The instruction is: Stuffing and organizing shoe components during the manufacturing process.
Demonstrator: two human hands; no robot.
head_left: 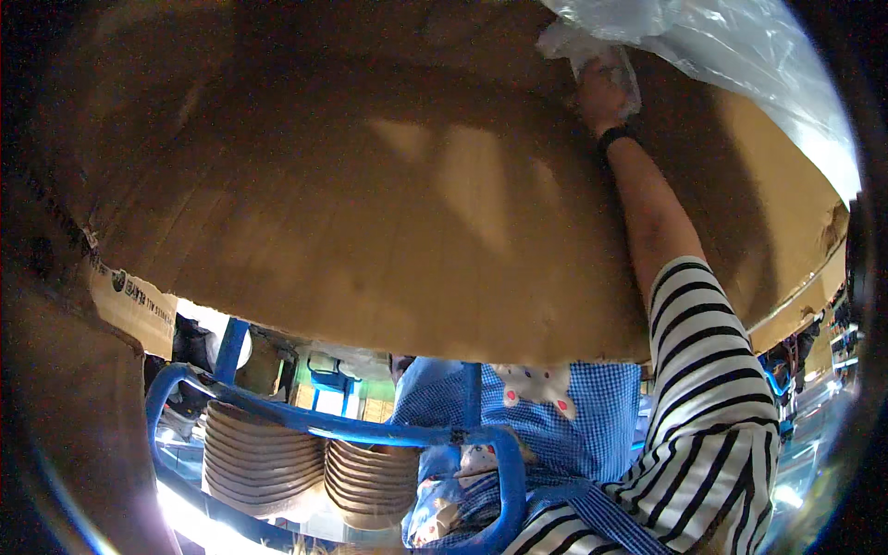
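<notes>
Right hand (603, 91), in the upper right of the frame, reaching inside a large brown corrugated-cardboard box. The fingers appear curled, with crumpled, transparent plastic film (712, 42) around and above them; the fingertips are hidden, and it cannot be told whether they pinch the film or merely press against it. The film spreads from the hand toward the upper right edge, where it lies pale and shiny over the box wall. A black band (618, 137) encircles the wrist, and the bare forearm (659, 208) runs down to a white sleeve with black stripes (708, 347) at the right of the frame. The left hand lies outside the view.

The brown corrugated-cardboard box (361, 222) fills the upper and central frame, its interior marked by patches of light and shadow; its near edge curves across the middle. Below this edge, at lower centre, is a blue-and-white checked apron (597, 421) bearing a white animal figure (536, 384). To its left runs a blue tubular metal frame (324, 425). Two stacks of nested, brownish, rounded pieces, a left stack (259, 462) and a right stack (370, 486), stand side by side at lower left.
</notes>
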